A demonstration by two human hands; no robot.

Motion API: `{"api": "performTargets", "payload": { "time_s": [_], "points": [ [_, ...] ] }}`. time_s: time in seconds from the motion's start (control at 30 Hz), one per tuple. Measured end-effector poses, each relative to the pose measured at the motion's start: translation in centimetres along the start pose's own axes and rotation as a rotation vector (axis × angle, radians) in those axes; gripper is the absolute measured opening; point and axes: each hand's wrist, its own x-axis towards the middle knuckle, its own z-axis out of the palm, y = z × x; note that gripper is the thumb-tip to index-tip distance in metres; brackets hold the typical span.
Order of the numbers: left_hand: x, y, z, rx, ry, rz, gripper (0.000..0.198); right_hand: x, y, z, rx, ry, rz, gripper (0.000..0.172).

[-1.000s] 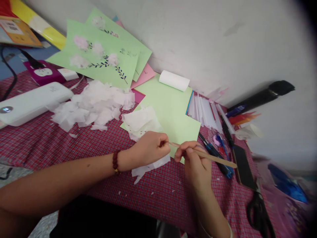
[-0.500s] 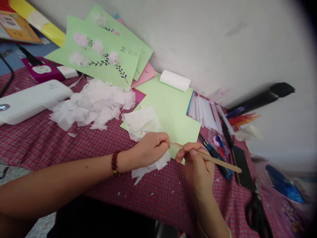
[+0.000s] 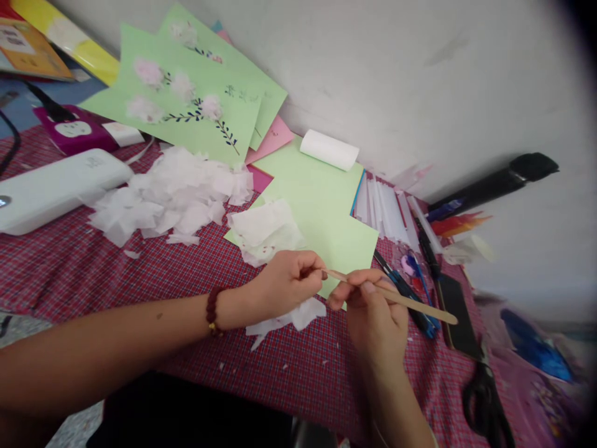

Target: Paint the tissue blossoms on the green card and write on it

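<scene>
A long, flat wooden craft stick [image 3: 426, 309] lies across my right hand [image 3: 375, 317], whose thumb and fingers are closed around its middle. Its narrow end meets the pinched fingertips of my left hand [image 3: 293, 283], which wears a dark red bead bracelet. Whether anything small sits between those left fingertips is hidden. Beneath both hands lies a pale green sheet [image 3: 333, 218]. Folded white tissue [image 3: 265, 227] rests on it just beyond my left hand, and torn tissue pieces [image 3: 308, 313] lie under that wrist.
A heap of torn white tissue [image 3: 172, 193] is at left, beside a white device [image 3: 60, 190]. Green cards with paper blossoms [image 3: 186, 93] lean behind. A white roll [image 3: 329, 150] lies against the wall. Scissors [image 3: 485, 398], a phone [image 3: 459, 317] and cutters [image 3: 415, 305] lie at right.
My left fingertips have moved slightly to the right along the stick's narrow end. My right hand keeps its grip nearly in place. The view has shifted a little.
</scene>
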Motion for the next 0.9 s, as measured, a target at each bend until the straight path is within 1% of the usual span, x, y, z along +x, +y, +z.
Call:
{"api": "performTargets", "payload": {
  "time_s": [0.1,0.23,0.3,0.37,0.4,0.5,0.57,0.7,0.9],
  "points": [
    [-0.2,-0.2,0.1,0.15,0.05,0.101,0.018,0.0,0.0,0.0,-0.014,0.01,0.01,0.017],
    [-0.2,-0.3,-0.1,0.172,0.03,0.121,0.022,0.2,-0.2,0.1,0.009,0.05,0.013,0.014],
    [-0.3,-0.4,-0.2,0.197,0.024,0.136,0.017,0.3,-0.3,0.1,0.013,0.061,0.039,0.013],
    [-0.3,-0.4,-0.3,0.273,0.03,0.174,0.013,0.3,-0.4,0.0,-0.004,0.07,0.067,0.015],
    [-0.2,-0.4,-0.3,0.322,0.029,0.199,0.014,0.4,-0.4,0.0,-0.018,0.075,0.075,0.016],
    [-0.2,-0.4,-0.4,0.448,-0.012,0.249,0.02,0.3,-0.4,-0.2,-0.062,0.082,0.082,0.019],
    [-0.3,-0.3,-0.4,0.492,-0.054,0.244,0.021,0.2,-0.4,-0.4,-0.09,0.081,0.076,0.019],
    [-0.5,-0.3,-0.3,0.538,-0.113,0.226,0.021,0.2,-0.5,-0.8,-0.157,0.082,0.07,0.018],
    [-0.3,-0.6,-0.2,0.473,-0.048,0.23,0.013,0.2,-1.3,-0.6,-0.334,0.02,0.035,0.018]
  ]
}}
